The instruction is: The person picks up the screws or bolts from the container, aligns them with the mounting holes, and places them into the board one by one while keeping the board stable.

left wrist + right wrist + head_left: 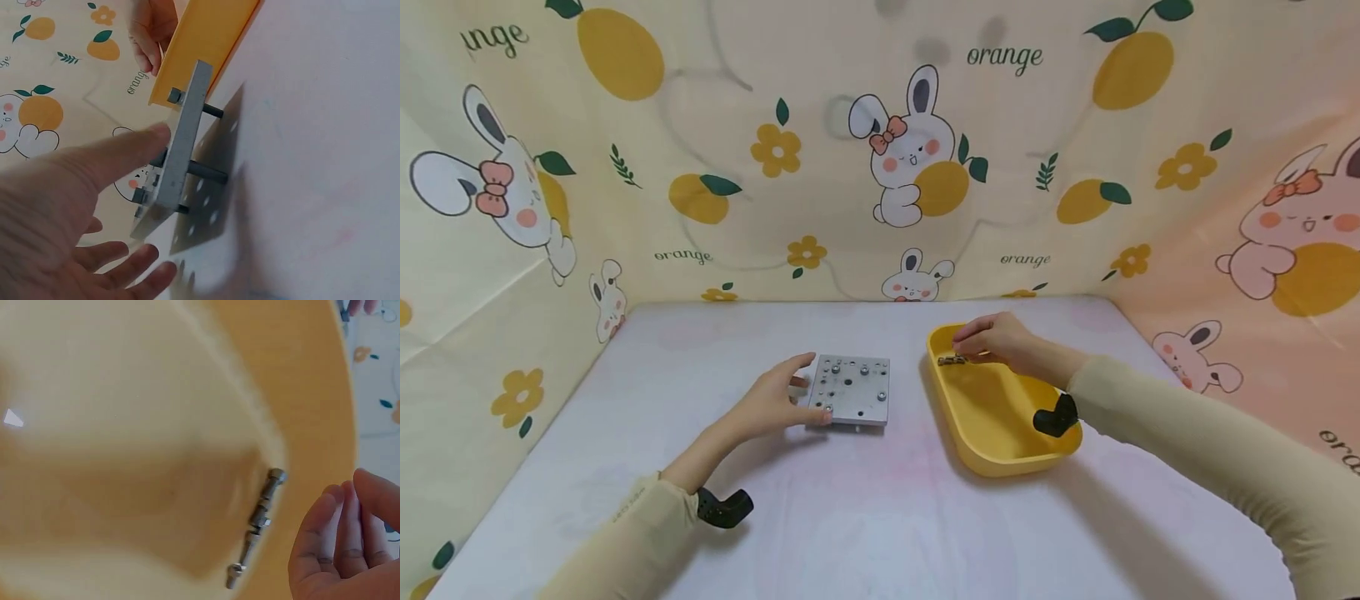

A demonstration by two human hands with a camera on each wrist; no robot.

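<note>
A grey metal plate (pixel 859 390) with drilled holes and several socket-head bolts (pixel 865 371) stands a little raised, bolt shanks poking out beneath it in the left wrist view. My left hand (pixel 772 398) is at its left side. The thumb (pixel 140 150) touches or nearly touches the plate's edge; the other fingers (pixel 134 265) are spread and relaxed. Over the far end of the yellow tray (pixel 955 425) is my right hand (pixel 1000 340), fingers loosely bent, nothing visible between them. Several small bolts (pixel 256 519) lie in a row against the tray wall, just beside that hand.
The tray stands right of the plate on a white-covered table (pixel 865 517). A cloth backdrop (pixel 820 200) printed with rabbits and oranges rises behind and at both sides. A black wrist device (pixel 725 508) sits on the left sleeve, another (pixel 1056 417) on the right.
</note>
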